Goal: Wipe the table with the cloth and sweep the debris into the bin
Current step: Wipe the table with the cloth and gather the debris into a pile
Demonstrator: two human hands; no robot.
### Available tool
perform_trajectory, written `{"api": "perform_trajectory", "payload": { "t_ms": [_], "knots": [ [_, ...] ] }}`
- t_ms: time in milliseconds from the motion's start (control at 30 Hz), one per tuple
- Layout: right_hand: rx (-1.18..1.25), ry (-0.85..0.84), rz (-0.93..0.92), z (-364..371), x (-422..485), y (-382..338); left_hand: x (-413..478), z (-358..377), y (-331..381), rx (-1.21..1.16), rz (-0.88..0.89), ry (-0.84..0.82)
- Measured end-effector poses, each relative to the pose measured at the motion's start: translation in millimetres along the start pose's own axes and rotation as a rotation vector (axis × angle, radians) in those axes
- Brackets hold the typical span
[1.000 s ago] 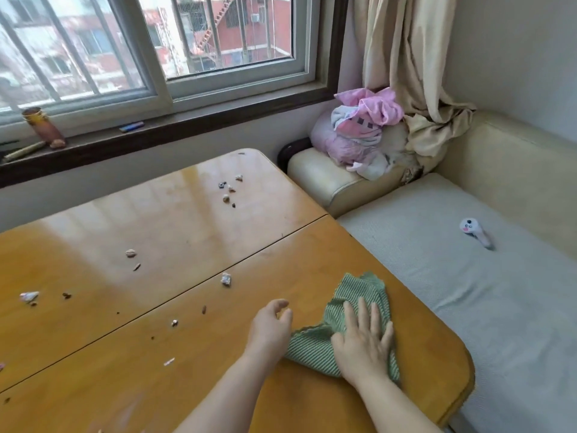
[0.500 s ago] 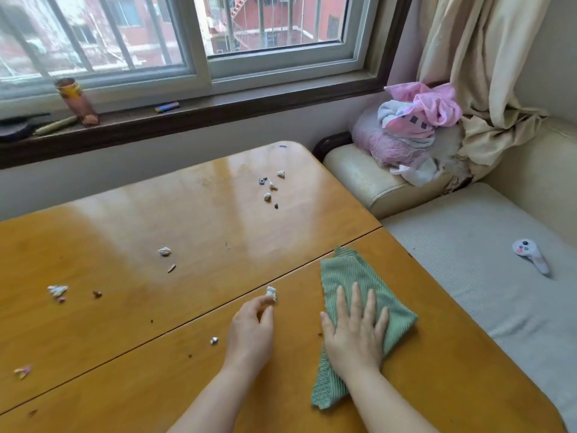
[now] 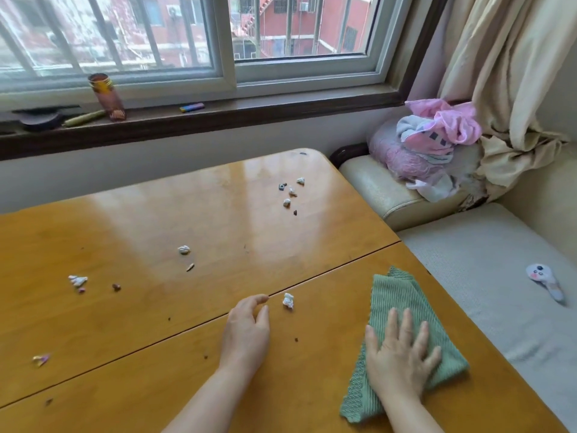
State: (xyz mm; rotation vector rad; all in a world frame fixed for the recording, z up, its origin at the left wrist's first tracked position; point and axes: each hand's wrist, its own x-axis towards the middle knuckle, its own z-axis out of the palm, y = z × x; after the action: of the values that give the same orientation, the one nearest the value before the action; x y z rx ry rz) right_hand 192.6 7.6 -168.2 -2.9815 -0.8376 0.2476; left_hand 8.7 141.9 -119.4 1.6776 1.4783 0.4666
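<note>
A green ribbed cloth (image 3: 402,300) lies folded on the near right part of the yellow wooden table (image 3: 156,232). My right hand (image 3: 401,357) presses flat on the cloth with straight, spread fingers. My left hand (image 3: 248,331) rests on the table to the left, fingers loosely curved and holding nothing. A white crumpled scrap (image 3: 288,300) lies just right of its fingertips. More debris is scattered: a cluster (image 3: 290,192) at the far middle, a white bit (image 3: 184,250) in the centre, small pieces (image 3: 78,280) at the left. No bin is in view.
A beige sofa (image 3: 487,260) runs along the table's right edge, with a small white toy (image 3: 544,281) on the seat and pink clothes (image 3: 434,135) piled on its arm. The window sill behind holds a jar (image 3: 107,96), a brush and a lighter.
The view shifted left and came closer. My right hand stays flat on the cloth near the right edge. My left hand drew back a little from the white scrap.
</note>
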Motion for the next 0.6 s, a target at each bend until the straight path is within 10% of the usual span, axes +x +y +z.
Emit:
{"api": "perform_trajectory", "payload": {
  "t_ms": [333, 600],
  "knots": [
    [0.063, -0.023, -0.513, 16, -11, -109, 24, -10, -19, 0.285, -0.043, 0.094],
    [0.016, -0.009, -0.185, -7, 101, -56, 58, -16, -10, 0.466, -0.136, 0.107]
  ]
}}
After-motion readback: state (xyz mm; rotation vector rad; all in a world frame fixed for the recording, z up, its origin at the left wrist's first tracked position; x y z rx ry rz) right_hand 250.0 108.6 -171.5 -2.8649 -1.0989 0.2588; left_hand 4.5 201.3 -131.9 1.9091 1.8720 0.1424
